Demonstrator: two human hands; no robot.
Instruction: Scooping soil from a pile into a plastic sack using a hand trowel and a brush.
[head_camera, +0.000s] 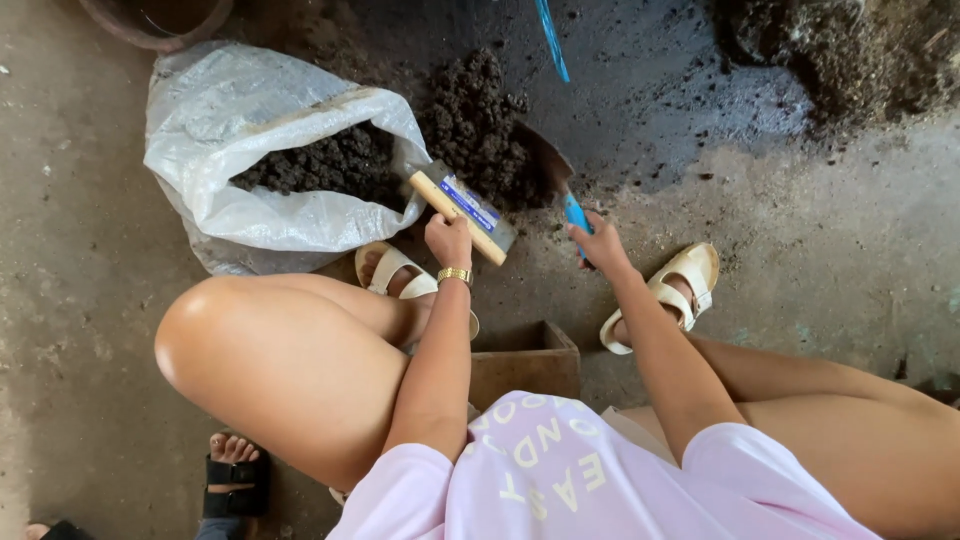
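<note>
Left hand (447, 240) clamped on wooden brush (462, 212) handle; right hand (598, 243) grips blue-handled trowel (560, 180). Both look light and rigid; the soil (470, 125) loose, crumbly.

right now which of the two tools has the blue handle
The scoop in the right hand: its handle is blue. The brush, held by the left hand, has a pale wooden one.

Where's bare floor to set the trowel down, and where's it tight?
Free: concrete right of the right sandal, and the strip left of the white sack. Crowded: between the sack mouth and dark clump pile, where the left hand holds the wooden-handled trowel and the right hand grips a blue-handled scoop.
</note>
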